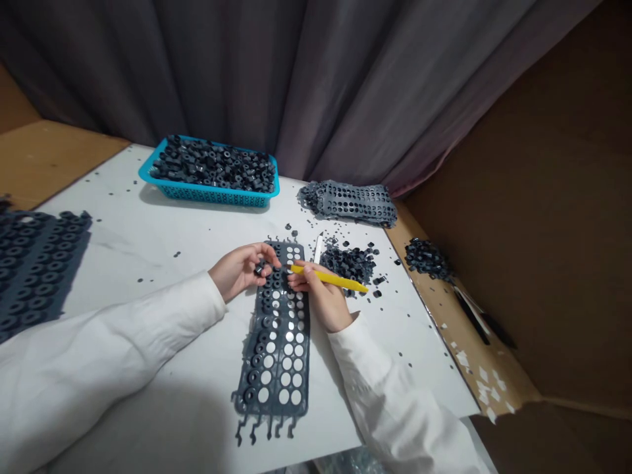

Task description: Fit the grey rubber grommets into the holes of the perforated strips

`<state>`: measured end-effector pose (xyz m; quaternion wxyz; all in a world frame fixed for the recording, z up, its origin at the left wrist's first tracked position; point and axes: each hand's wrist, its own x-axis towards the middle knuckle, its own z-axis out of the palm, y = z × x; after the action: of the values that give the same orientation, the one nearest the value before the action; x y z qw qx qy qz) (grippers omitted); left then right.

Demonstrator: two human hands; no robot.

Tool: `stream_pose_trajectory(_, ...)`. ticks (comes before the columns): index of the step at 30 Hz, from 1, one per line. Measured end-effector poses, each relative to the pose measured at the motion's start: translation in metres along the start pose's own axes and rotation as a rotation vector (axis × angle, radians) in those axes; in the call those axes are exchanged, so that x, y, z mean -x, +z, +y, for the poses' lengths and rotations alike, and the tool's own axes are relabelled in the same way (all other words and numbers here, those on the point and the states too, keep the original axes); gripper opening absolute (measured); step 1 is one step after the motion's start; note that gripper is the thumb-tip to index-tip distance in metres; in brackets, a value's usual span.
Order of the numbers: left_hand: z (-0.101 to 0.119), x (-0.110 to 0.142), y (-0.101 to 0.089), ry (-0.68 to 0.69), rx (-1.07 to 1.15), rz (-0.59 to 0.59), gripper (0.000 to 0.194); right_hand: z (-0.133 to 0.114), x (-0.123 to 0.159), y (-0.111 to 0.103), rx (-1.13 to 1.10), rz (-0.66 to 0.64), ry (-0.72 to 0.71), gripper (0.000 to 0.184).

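Observation:
A dark grey rubber sheet (296, 411) lies lengthwise on the white table, with rows of round holes showing white and rubber rings (250, 395) still along its left side. Curled fingers of my left hand (241, 268) hold a small black rubber ring (259, 269) over the sheet's upper left. My right hand (323, 296) rests at the sheet's upper right edge, closed around a yellow pen-shaped tool (340, 281). The tool's tip points left toward my left fingertips; its exact kind is unclear.
A blue basket (217, 194) full of black rings stands at the back. Punched sheets (355, 202) are stacked right of it. Loose black pieces (350, 263) and a white pen-like tool (318, 248) lie right of my sheet. Another ringed sheet (37, 270) lies left.

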<state>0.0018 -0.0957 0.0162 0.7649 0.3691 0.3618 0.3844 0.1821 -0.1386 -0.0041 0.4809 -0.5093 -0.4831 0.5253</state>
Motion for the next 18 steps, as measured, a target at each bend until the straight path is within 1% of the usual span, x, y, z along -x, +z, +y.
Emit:
stream_pose_trajectory(1,0.0010,-0.0013,-0.0017,0.003,-0.051,0.032,0.017,0.0016,0.0010,0.0036,-0.008,0.002,0.033,0.030)
stream_pose_trajectory(2,0.0016,-0.0023,-0.0031,0.025,-0.156,0.058,0.015,0.0028,0.0019,0.0067,-0.003,0.015,0.055,0.025)
stream_pose_trajectory(4,0.0015,-0.0033,-0.0051,0.142,-0.498,0.062,0.012,0.0041,0.0034,0.0107,0.019,0.060,0.067,0.017)
stream_pose_trajectory(6,-0.0001,-0.0036,-0.0068,0.327,-0.885,-0.009,0.010,0.0046,0.0041,0.0124,0.022,0.108,0.051,0.013)
stream_pose_trajectory(8,-0.0024,-0.0040,-0.0084,0.482,-1.142,-0.110,0.010,0.0048,0.0041,0.0125,0.012,0.142,0.042,0.013)
stream_pose_trajectory(9,-0.0035,-0.0043,-0.0092,0.525,-1.213,-0.152,0.011,0.0050,0.0039,0.0124,0.007,0.152,0.040,0.013)
stream_pose_trajectory(11,-0.0049,-0.0052,-0.0105,0.563,-1.292,-0.206,0.012,0.0055,0.0033,0.0120,0.006,0.162,0.034,0.012)
stream_pose_trajectory(15,-0.0036,-0.0071,-0.0116,0.563,-1.378,-0.273,0.016,0.0066,0.0024,0.0122,0.011,0.173,0.009,0.013)
stream_pose_trajectory(18,-0.0009,-0.0078,-0.0115,0.553,-1.434,-0.316,0.016,0.0067,0.0024,0.0126,0.057,0.145,0.012,0.013)
